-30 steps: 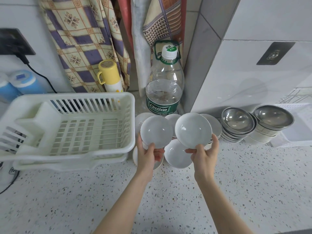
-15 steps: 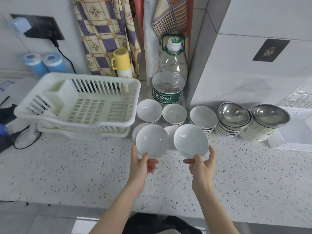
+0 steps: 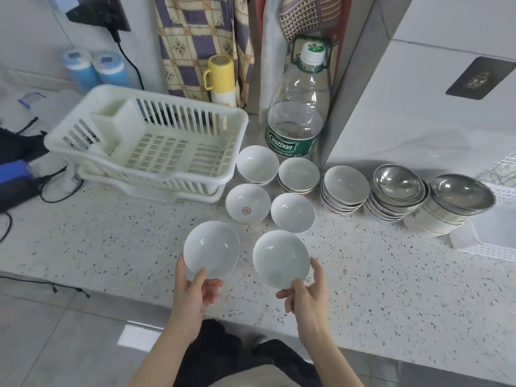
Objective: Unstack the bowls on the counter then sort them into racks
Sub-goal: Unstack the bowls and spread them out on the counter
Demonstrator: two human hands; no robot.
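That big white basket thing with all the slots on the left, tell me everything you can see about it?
The white plastic dish rack sits on the speckled counter, at its left, angled a little to the counter's edge. Its walls are rows of upright slots and its floor is a grid of openings. A boxy cutlery compartment stands in its far left corner. It rests on a matching white drip tray. No dishes are in it. Neither hand touches it; the nearest white bowls stand just to its right.
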